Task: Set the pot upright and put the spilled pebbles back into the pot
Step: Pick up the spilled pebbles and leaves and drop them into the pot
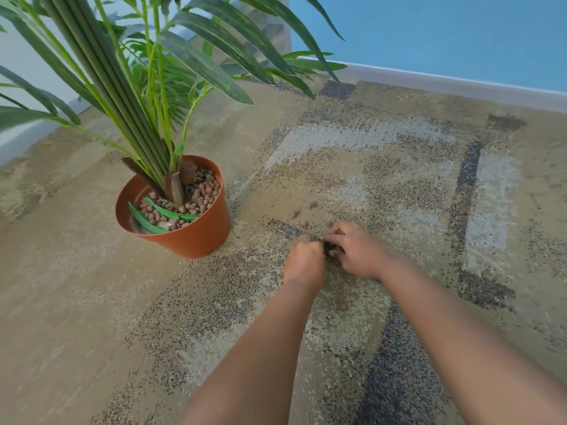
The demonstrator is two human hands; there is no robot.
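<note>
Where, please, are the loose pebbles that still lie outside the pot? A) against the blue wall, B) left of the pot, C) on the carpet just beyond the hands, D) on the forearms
C: a few brown pebbles lie on the carpet just past the left hand and right hand, to the right of the upright pot.

Left hand (303,260) and right hand (357,251): motion-blurred, fingertips meet over dark clump; contents between them not resolvable. Grip state of either hand unclear. Loose pebbles (313,205) on carpet (399,185): smeared, count uncertain. Plant (144,96): fronds cut by top and left edges. Pot (196,237): near inner wall hides part of fill. Both forearms run off bottom edge.
</note>
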